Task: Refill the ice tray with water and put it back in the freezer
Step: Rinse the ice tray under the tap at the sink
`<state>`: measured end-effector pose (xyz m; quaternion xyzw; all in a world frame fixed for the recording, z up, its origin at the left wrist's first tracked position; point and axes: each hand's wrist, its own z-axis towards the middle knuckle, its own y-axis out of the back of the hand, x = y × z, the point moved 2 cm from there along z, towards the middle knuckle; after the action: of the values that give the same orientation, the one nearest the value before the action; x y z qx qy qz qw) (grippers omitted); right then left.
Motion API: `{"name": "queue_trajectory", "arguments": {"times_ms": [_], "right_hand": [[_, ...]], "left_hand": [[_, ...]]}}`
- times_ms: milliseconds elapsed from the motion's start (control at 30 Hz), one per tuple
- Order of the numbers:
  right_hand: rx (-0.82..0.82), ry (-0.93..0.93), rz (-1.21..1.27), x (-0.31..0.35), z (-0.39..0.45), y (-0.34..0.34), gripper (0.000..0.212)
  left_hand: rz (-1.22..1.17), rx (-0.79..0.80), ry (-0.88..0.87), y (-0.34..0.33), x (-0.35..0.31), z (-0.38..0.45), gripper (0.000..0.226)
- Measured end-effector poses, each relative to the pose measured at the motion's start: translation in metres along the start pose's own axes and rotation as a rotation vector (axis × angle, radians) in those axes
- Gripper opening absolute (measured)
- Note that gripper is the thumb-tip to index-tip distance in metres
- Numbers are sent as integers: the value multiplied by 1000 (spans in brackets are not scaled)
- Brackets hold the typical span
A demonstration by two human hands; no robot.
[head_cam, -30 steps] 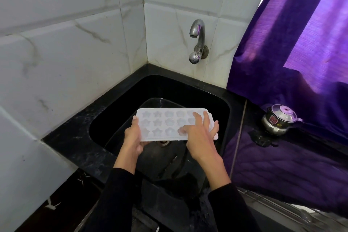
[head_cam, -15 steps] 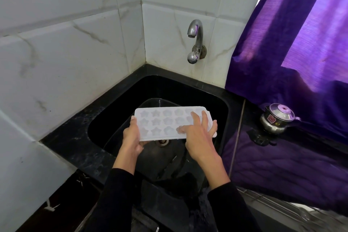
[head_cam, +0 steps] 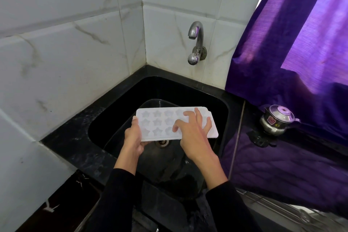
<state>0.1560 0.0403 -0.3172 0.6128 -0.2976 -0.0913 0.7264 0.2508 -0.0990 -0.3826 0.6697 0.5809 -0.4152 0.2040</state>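
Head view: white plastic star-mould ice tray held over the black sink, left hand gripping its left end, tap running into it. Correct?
Not quite: the tap is not running. The head view shows no stream from the chrome wall tap. The rest stands: the white plastic star-mould ice tray is over the black sink, and the left hand grips its left end.

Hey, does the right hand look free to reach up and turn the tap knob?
Probably yes. The right hand only rests its fingers on the ice tray, which the left hand holds; nothing blocks the tap knob.
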Motion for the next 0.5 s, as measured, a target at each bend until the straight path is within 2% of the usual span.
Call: {"name": "queue_trajectory", "arguments": {"times_ms": [200,500], "right_hand": [[83,21,-38,10,-1,-9,63],[84,-2,-55,13,-2,-9,56]], "left_hand": [[-4,-12,-2,0,0,2,39],[15,-8,-1,-2,2,3,38]]}}
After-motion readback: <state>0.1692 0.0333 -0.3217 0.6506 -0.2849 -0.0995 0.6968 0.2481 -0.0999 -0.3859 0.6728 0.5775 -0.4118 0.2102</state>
